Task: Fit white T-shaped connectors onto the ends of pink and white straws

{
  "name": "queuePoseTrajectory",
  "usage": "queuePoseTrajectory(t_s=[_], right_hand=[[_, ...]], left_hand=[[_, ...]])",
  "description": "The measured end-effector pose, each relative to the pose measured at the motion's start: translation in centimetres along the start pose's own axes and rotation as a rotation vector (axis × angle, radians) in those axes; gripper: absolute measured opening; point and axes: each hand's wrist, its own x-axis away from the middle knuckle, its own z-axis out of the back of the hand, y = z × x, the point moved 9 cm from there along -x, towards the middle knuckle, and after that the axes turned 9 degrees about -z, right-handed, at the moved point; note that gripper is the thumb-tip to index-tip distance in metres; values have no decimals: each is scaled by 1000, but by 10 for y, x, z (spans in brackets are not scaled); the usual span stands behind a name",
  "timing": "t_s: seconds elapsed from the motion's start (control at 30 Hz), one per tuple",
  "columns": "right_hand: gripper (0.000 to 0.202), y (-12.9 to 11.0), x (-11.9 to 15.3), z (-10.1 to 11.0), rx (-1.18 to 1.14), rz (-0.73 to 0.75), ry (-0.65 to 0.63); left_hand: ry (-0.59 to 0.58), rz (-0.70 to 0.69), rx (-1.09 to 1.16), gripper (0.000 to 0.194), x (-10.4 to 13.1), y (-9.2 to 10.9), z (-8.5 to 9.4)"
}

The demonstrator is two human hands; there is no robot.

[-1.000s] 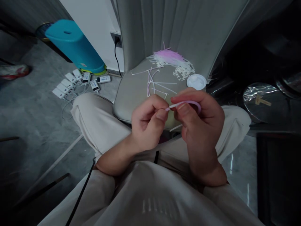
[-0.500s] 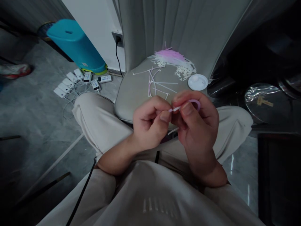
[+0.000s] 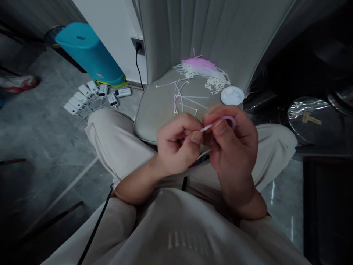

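Observation:
My left hand [image 3: 179, 143] is closed in a pinch on one end of a thin pink-and-white plastic tube [image 3: 231, 118]. My right hand [image 3: 233, 141] pinches a white part of it between thumb and forefinger. Beyond the right thumb the tube bends in a pink loop, and a pale length [image 3: 203, 154] shows below, between the hands. The two pinches are almost touching, and the fingers hide much of what they hold. On the chair seat [image 3: 150, 117] just ahead lie several loose tubes [image 3: 179, 95], some with small white connectors at their ends.
Farther back on the seat are a pile of pink and white tubes [image 3: 202, 66], a heap of small white connectors [image 3: 215, 84] and a round white lid [image 3: 232, 96]. White adapters with cables [image 3: 79, 99] and a blue bin [image 3: 85, 48] stand at left on the floor.
My left hand has shifted slightly right, toward the right hand. The pink tip and the white part, earlier separated by a small dark gap, now look joined.

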Motion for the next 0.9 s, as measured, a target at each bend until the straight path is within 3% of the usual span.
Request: queuePoseTrajectory(t_s=[0.2,0.7,0.9], right_hand=[[4,-5,1,-2,-124,30,-84],[11,-11,3,-2,-9,90,-101],[6,-8,2,-3,-69,106,-140]], left_hand=[[-35,23,-47,32,1,-2,-2],[-59,28,-35,22,0,4,-4],[-55,3,-19,22,-2,4,-2]])
